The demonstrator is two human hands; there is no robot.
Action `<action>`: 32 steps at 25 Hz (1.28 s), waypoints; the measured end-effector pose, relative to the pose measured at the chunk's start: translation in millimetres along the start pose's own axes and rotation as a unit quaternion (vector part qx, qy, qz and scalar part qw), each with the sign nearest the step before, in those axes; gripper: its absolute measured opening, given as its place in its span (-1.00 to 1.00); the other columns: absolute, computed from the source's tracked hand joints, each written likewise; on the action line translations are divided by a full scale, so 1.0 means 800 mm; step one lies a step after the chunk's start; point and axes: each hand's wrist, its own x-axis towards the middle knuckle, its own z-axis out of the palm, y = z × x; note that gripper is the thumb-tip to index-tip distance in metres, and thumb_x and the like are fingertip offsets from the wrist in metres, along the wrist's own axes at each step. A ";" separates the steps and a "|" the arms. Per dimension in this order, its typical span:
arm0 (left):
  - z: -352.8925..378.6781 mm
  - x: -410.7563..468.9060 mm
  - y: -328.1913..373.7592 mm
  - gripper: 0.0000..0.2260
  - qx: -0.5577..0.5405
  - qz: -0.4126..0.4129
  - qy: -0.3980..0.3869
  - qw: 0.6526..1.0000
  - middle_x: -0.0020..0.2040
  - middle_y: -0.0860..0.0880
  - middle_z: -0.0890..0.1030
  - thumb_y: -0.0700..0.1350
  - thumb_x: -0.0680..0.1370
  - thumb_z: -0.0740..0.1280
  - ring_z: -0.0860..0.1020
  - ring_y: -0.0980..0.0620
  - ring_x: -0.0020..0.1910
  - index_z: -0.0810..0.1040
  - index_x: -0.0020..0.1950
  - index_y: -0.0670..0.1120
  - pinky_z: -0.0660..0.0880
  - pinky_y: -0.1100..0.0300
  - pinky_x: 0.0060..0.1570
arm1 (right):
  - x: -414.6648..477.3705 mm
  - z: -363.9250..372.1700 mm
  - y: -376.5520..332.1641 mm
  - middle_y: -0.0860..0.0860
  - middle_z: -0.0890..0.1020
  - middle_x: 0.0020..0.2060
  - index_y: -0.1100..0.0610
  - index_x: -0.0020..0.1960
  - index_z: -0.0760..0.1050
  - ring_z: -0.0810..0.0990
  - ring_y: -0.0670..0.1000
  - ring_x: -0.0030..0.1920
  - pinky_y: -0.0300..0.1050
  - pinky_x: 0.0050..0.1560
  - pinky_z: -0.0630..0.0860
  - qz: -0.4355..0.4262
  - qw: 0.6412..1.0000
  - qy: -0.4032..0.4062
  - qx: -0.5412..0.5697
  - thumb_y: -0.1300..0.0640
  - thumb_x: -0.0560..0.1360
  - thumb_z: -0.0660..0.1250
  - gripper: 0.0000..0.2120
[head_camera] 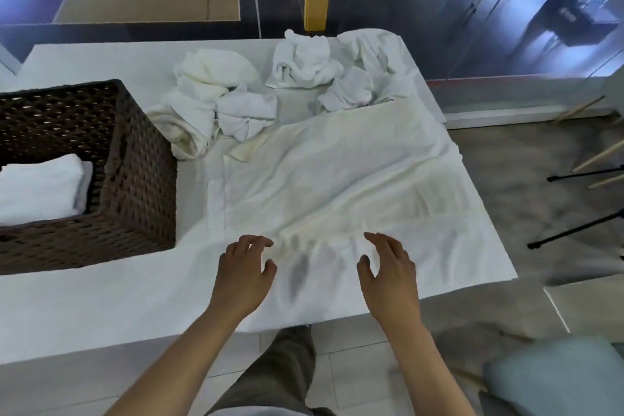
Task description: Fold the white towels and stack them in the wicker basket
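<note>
One white towel (pixel 344 179) lies spread flat on the white table (pixel 84 307), wrinkled, its near edge at the table's front. Left hand (pixel 244 272) and right hand (pixel 388 268): fingers spread apart, hovering over or resting on that edge, gripping nothing. Wicker basket (pixel 135 179), left: one folded towel (pixel 40 186) inside. Crumpled towels (pixel 270 88) heaped behind, unfolded; exact count unclear. Basket's left portion cut off. Task judged early.

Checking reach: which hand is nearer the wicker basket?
Left. The left hand hovers over the spread towel just right of the wicker basket; the right hand is farther right.
</note>
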 end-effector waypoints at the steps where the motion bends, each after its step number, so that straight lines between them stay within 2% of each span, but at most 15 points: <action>1: 0.008 0.011 0.004 -0.69 -0.001 -0.013 -0.006 1.000 0.34 0.05 0.44 -0.06 0.60 0.27 0.42 -0.06 0.30 0.46 0.35 0.05 0.32 0.10 0.31 | 0.014 -0.002 0.006 -0.02 0.53 0.32 0.01 0.37 0.50 0.52 0.04 0.29 -0.13 0.28 0.27 0.002 1.000 -0.015 -0.009 0.17 0.55 0.36 -0.60; 7: 0.054 0.064 0.015 -0.67 -0.003 -0.092 -0.054 0.994 0.34 0.03 0.45 -0.01 0.61 0.23 0.45 -0.07 0.28 0.40 0.38 0.09 0.33 -0.03 0.35 | 0.094 0.001 0.030 -0.08 0.53 0.30 -0.01 0.41 0.47 0.51 0.00 0.27 -0.21 0.26 0.24 -0.016 0.996 -0.082 -0.040 0.14 0.57 0.33 -0.59; 9: 0.061 0.069 0.009 -0.65 0.009 -0.118 -0.067 0.991 0.34 0.00 0.45 0.00 0.61 0.22 0.45 -0.10 0.28 0.38 0.41 0.08 0.32 -0.02 0.36 | 0.109 0.010 0.036 -0.07 0.52 0.31 -0.01 0.42 0.46 0.51 0.00 0.28 -0.19 0.27 0.26 -0.018 0.992 -0.114 -0.058 0.12 0.58 0.31 -0.60; 13: 0.080 0.062 -0.006 -0.60 0.015 -0.189 -0.103 0.976 0.41 -0.02 0.43 0.01 0.62 0.20 0.31 -0.17 0.47 0.33 0.47 0.08 0.34 -0.03 0.37 | 0.133 0.033 0.056 -0.05 0.50 0.34 -0.02 0.44 0.42 0.48 0.02 0.31 -0.09 0.35 0.32 -0.031 0.971 -0.208 -0.111 0.09 0.60 0.27 -0.59; 16: 0.096 0.056 -0.007 -0.56 -0.017 -0.238 -0.114 0.964 0.43 -0.05 0.41 -0.03 0.61 0.24 0.42 -0.18 0.35 0.32 0.50 0.03 0.41 -0.03 0.28 | 0.153 0.045 0.082 -0.03 0.52 0.30 -0.01 0.44 0.43 0.50 0.06 0.27 -0.06 0.32 0.34 -0.069 0.948 -0.263 -0.163 0.12 0.57 0.27 -0.57; 19: 0.107 0.059 0.001 -0.57 -0.047 -0.281 -0.074 0.956 0.43 -0.08 0.41 -0.07 0.59 0.28 0.44 -0.20 0.29 0.38 0.47 -0.02 0.43 -0.06 0.26 | 0.178 0.056 0.102 0.00 0.56 0.23 0.02 0.36 0.50 0.55 0.10 0.19 -0.02 0.24 0.40 -0.135 0.919 -0.297 -0.221 0.19 0.50 0.35 -0.57; 23: 0.125 0.072 0.003 -0.67 -0.109 -0.362 0.012 0.925 0.40 -0.15 0.42 -0.14 0.57 0.30 0.41 -0.19 0.34 0.49 0.34 -0.10 0.44 -0.07 0.24 | 0.210 0.083 0.131 0.08 0.63 -0.08 0.12 0.11 0.60 0.63 0.16 -0.10 0.05 -0.12 0.55 -0.238 0.873 -0.298 -0.304 0.21 0.20 0.60 -0.51; 25: 0.131 0.079 0.005 -0.69 -0.126 -0.395 0.046 0.909 0.39 -0.18 0.41 -0.16 0.57 0.30 0.41 -0.21 0.33 0.50 0.31 -0.10 0.43 -0.06 0.24 | 0.222 0.092 0.134 0.13 0.63 -0.14 0.19 0.05 0.60 0.63 0.19 -0.13 0.08 -0.19 0.55 -0.280 0.853 -0.296 -0.325 0.22 0.17 0.63 -0.52; 28: 0.130 0.092 0.012 -0.65 -0.156 -0.463 0.103 0.866 0.33 -0.21 0.37 -0.17 0.56 0.31 0.43 -0.31 0.23 0.43 0.35 -0.11 0.42 -0.09 0.17 | 0.227 0.091 0.127 0.13 0.62 -0.17 0.20 -0.07 0.59 0.63 0.19 -0.14 0.07 -0.19 0.53 -0.299 0.849 -0.304 -0.312 0.24 0.21 0.57 -0.68; 30: 0.126 0.100 0.014 -0.59 -0.168 -0.508 0.138 0.834 0.34 -0.24 0.35 -0.19 0.56 0.32 0.40 -0.35 0.23 0.36 0.40 -0.14 0.36 -0.11 0.19 | 0.225 0.082 0.123 0.07 0.59 -0.22 0.15 -0.18 0.53 0.60 0.15 -0.17 0.02 -0.18 0.50 -0.287 0.850 -0.341 -0.282 0.17 0.26 0.45 -0.83; 32: 0.124 0.105 0.013 -0.60 -0.176 -0.532 0.162 0.812 0.35 -0.25 0.35 -0.20 0.55 0.33 0.38 -0.34 0.24 0.36 0.37 -0.16 0.32 -0.11 0.24 | 0.219 0.068 0.119 0.05 0.59 -0.14 0.13 -0.13 0.50 0.56 0.13 -0.05 -0.01 -0.03 0.45 -0.268 0.838 -0.401 -0.256 0.10 0.36 0.28 -0.87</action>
